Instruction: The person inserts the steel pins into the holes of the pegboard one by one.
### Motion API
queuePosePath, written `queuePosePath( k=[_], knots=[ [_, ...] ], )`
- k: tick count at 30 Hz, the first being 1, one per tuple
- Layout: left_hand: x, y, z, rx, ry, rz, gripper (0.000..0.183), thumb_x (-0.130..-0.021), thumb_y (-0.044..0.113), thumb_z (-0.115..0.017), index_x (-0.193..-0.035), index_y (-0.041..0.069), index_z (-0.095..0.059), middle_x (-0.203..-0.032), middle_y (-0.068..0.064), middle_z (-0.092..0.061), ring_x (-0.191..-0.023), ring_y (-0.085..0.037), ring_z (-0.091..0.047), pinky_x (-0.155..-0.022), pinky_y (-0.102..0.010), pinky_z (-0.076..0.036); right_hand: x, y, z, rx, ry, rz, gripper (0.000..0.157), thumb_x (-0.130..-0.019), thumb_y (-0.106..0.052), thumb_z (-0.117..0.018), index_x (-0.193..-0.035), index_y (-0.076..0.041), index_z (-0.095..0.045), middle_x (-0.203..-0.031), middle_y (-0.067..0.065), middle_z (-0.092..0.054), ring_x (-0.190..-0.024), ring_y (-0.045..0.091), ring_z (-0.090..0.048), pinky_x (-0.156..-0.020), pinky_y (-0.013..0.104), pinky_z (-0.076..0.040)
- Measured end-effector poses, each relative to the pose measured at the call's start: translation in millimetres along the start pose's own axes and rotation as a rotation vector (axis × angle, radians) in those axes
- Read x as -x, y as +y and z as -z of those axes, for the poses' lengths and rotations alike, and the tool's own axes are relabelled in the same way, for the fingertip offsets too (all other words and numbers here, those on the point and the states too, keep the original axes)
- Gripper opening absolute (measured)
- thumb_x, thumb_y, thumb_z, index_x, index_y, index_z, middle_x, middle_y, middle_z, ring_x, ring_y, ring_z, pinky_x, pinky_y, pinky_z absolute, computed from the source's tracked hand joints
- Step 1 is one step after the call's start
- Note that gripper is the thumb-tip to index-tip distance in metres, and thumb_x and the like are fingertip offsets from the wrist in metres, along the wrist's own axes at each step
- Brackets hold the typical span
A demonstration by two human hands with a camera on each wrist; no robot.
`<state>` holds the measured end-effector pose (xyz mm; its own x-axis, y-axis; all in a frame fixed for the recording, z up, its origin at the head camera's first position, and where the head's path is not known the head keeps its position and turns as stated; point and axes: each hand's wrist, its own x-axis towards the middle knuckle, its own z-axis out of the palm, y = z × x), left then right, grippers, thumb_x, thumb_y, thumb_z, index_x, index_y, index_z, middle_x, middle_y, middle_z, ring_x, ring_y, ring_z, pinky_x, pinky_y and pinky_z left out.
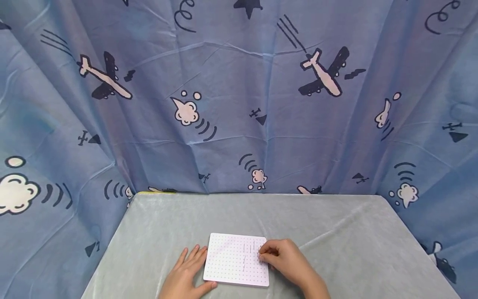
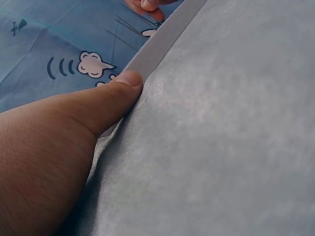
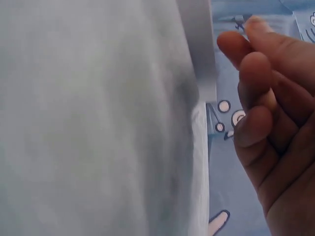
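A white board with a grid of small holes lies on the table. Several thin, dark needles stand upright from its right half; the left wrist view also shows needles rising past the board's edge. My left hand has its fingers spread against the board's left side, and its thumb presses the near edge. Over the board's right side, my right hand pinches a thin needle between thumb and forefinger. Its other fingers are curled in, as the right wrist view shows.
A grey cloth covers the table. Behind and on both sides hangs a blue curtain printed with planes and clouds. A short yellow strip shows at the table's far left corner.
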<state>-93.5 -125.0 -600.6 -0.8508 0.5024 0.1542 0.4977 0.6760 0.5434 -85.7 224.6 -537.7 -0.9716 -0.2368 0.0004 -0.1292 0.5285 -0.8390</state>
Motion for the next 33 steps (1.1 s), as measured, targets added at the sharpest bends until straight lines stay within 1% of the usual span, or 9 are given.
queuePosePath(
  k=[3, 7, 9, 12, 15, 18, 22, 29, 33],
  knots=[
    [-0.4, 0.4, -0.9, -0.002, 0.0, 0.006, 0.102, -0.092, 0.08, -0.068, -0.153, -0.001, -0.061, -0.157, -0.013, -0.062, -0.152, -0.038, -0.049, -0.124, -0.009, 0.014, 2, 1, 5.9, 0.063, 0.059, -0.019, 0.004, -0.096, -0.018, -0.086, -0.094, -0.018, -0.083, -0.082, -0.012, -0.073, -0.067, 0.003, -0.061, -0.058, 0.022, -0.055],
    [-0.6, 0.5, -1.2, -0.004, -0.005, 0.011, 0.103, -0.092, 0.081, -0.068, -0.153, -0.002, -0.061, -0.157, -0.014, -0.061, -0.153, -0.039, -0.049, -0.124, -0.008, 0.015, 5, 4, 15.9, 0.245, 0.18, -0.084, 0.008, -0.094, -0.024, -0.088, -0.096, -0.02, -0.082, -0.083, -0.017, -0.071, -0.071, 0.001, -0.06, -0.064, 0.026, -0.056],
    [-0.5, 0.7, -0.2, 0.004, -0.015, 0.012, 0.103, -0.092, 0.08, -0.069, -0.153, -0.002, -0.061, -0.157, -0.015, -0.061, -0.153, -0.04, -0.048, -0.123, -0.008, 0.015, 6, 7, 21.0, 0.341, 0.219, -0.12, 0.012, -0.092, -0.023, -0.09, -0.099, -0.018, -0.082, -0.084, -0.016, -0.07, -0.074, 0.003, -0.06, -0.068, 0.031, -0.057],
    [0.4, 0.8, 1.2, 0.021, -0.027, 0.011, 0.102, -0.092, 0.078, -0.07, -0.154, -0.003, -0.06, -0.158, -0.016, -0.06, -0.153, -0.041, -0.048, -0.123, -0.008, 0.014, 8, 12, 26.6, 0.445, 0.228, -0.165, 0.02, -0.088, -0.019, -0.093, -0.103, -0.014, -0.082, -0.089, -0.01, -0.07, -0.08, 0.008, -0.063, -0.074, 0.039, -0.06],
    [2.0, 0.0, 0.7, 0.03, -0.027, 0.005, 0.101, -0.093, 0.076, -0.071, -0.154, -0.003, -0.06, -0.157, -0.017, -0.06, -0.152, -0.043, -0.048, -0.124, -0.008, 0.014, 9, 18, 28.4, 0.5, 0.194, -0.2, 0.026, -0.084, -0.016, -0.095, -0.106, -0.012, -0.081, -0.094, -0.004, -0.067, -0.084, 0.012, -0.063, -0.076, 0.044, -0.06],
    [2.7, -0.6, -0.5, 0.035, -0.027, 0.003, 0.101, -0.093, 0.076, -0.071, -0.154, -0.003, -0.059, -0.158, -0.016, -0.06, -0.152, -0.043, -0.048, -0.124, -0.008, 0.014, 10, 22, 27.1, 0.526, 0.161, -0.218, 0.03, -0.082, -0.016, -0.096, -0.107, -0.012, -0.08, -0.093, -0.003, -0.064, -0.082, 0.013, -0.06, -0.076, 0.044, -0.059],
    [2.2, -0.1, -0.3, 0.04, -0.037, 0.012, 0.101, -0.093, 0.077, -0.07, -0.154, -0.003, -0.059, -0.158, -0.016, -0.06, -0.153, -0.043, -0.047, -0.123, -0.008, 0.014, 11, 22, 24.7, 0.517, 0.129, -0.237, 0.025, -0.082, -0.015, -0.095, -0.1, -0.014, -0.078, -0.088, -0.004, -0.06, -0.078, 0.013, -0.055, -0.073, 0.042, -0.056],
    [0.9, 1.7, 0.0, 0.025, -0.013, 0.012, 0.101, -0.093, 0.077, -0.07, -0.153, -0.003, -0.061, -0.157, -0.016, -0.061, -0.152, -0.041, -0.049, -0.124, -0.007, 0.014, 11, 12, 25.8, 0.412, 0.062, -0.271, 0.021, -0.084, -0.012, -0.094, -0.094, -0.015, -0.076, -0.086, -0.004, -0.062, -0.078, 0.015, -0.055, -0.073, 0.041, -0.055],
    [-1.3, 2.5, 1.5, 0.047, -0.026, 0.018, 0.101, -0.092, 0.075, -0.072, -0.154, -0.003, -0.059, -0.158, -0.017, -0.06, -0.153, -0.042, -0.046, -0.124, -0.009, 0.013, 13, 10, 27.0, 0.351, 0.026, -0.223, 0.021, -0.082, -0.009, -0.094, -0.091, -0.017, -0.076, -0.084, -0.005, -0.06, -0.078, 0.014, -0.055, -0.072, 0.036, -0.052]
  ],
)
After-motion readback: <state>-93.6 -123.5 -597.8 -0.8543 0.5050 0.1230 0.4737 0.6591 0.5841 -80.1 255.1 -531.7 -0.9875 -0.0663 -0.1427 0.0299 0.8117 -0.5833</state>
